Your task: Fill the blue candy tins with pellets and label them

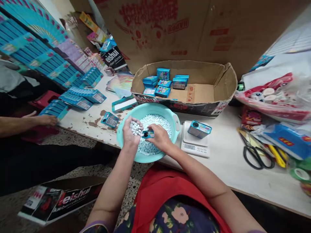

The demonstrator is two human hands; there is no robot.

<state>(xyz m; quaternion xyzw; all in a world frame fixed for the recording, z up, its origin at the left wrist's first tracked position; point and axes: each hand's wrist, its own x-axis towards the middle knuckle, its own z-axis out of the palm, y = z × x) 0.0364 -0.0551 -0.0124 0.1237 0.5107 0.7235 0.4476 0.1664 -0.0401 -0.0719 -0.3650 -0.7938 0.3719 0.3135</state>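
My left hand (131, 134) is cupped palm-up around a heap of small white candies (136, 128). In my right hand (159, 137) is a small blue candy box (149, 134), tilted so its dark round opening faces the heap. Both hands are over a mint-green basin (125, 152), which holds many more of the white candies (155, 120). To the right, a blue box (199, 128) with a similar round opening stands on a white kitchen scale (196, 149). Another blue box (110, 120) lies on the table left of the basin.
Behind the basin, an open cardboard box (206, 92) holds several blue boxes (163, 91). Scissors (258, 155) and a yellow cutter (277, 156) lie at right. Stacked blue boxes (79, 97) fill the left side, where another person's hand (48, 120) touches some. A printed carton (60, 202) sits below.
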